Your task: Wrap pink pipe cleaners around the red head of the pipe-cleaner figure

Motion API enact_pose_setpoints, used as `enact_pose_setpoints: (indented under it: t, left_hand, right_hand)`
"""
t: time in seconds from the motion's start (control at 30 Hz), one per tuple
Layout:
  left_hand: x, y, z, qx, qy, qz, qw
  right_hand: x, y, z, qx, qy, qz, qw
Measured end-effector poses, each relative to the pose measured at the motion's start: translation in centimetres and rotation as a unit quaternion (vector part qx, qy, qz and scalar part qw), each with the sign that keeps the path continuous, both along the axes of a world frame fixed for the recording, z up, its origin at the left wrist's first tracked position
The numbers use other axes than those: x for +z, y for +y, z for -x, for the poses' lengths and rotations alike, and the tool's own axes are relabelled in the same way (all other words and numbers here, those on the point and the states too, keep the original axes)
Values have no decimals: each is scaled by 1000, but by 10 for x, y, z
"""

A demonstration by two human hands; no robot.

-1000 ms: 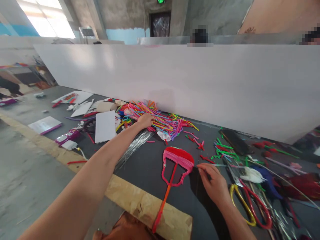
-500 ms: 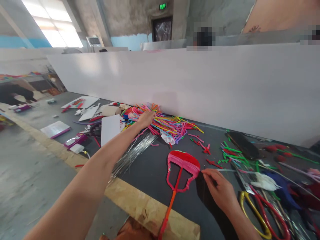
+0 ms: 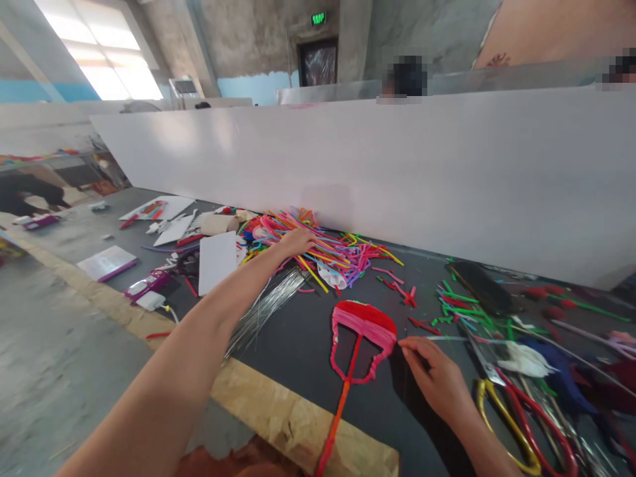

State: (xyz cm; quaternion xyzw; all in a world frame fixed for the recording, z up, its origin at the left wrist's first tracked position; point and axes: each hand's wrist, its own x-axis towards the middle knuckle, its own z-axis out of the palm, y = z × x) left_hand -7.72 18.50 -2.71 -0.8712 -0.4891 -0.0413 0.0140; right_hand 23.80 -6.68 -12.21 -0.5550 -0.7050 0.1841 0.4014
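Note:
My left hand [image 3: 297, 241] reaches far out onto a heap of coloured pipe cleaners [image 3: 328, 248] by the white board, fingers closed on some strands; a yellow one [image 3: 312, 273] trails from under it. A fan-shaped piece of red and pink pipe cleaners [image 3: 364, 329] with an orange handle [image 3: 334, 424] lies flat on the dark table. My right hand [image 3: 433, 375] rests just right of it, fingertips pinching a thin wire [image 3: 440, 338] at its edge.
A bundle of silver wires [image 3: 265, 307] lies beneath my left forearm. Scissors with yellow and red handles [image 3: 511, 414], green and red offcuts [image 3: 450, 305], white paper [image 3: 217, 261] and a pink device [image 3: 148, 285] lie around. A tall white board [image 3: 397, 165] walls the table's far side.
My left hand has closed on strands in the heap and drawn a yellow one out toward me. My right hand has stayed by the fan-shaped piece.

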Motion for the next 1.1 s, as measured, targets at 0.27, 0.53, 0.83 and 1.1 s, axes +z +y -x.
enact_pose_setpoints:
  t: [0.27, 0.53, 0.83, 1.1]
  left_hand:
    - [-18, 6, -33, 21, 47, -11, 999]
    - [4, 9, -31, 15, 47, -21, 999]
    - [52, 10, -15, 88, -60, -69, 992]
    - [95, 17, -19, 88, -434, -68, 894]
  right_hand:
    - [3, 1, 1, 7, -2, 21, 1000]
    - [7, 1, 2, 5, 5, 27, 1000]
    - [6, 1, 1, 2, 12, 44, 999]
    - [4, 2, 0, 4, 14, 39, 999]
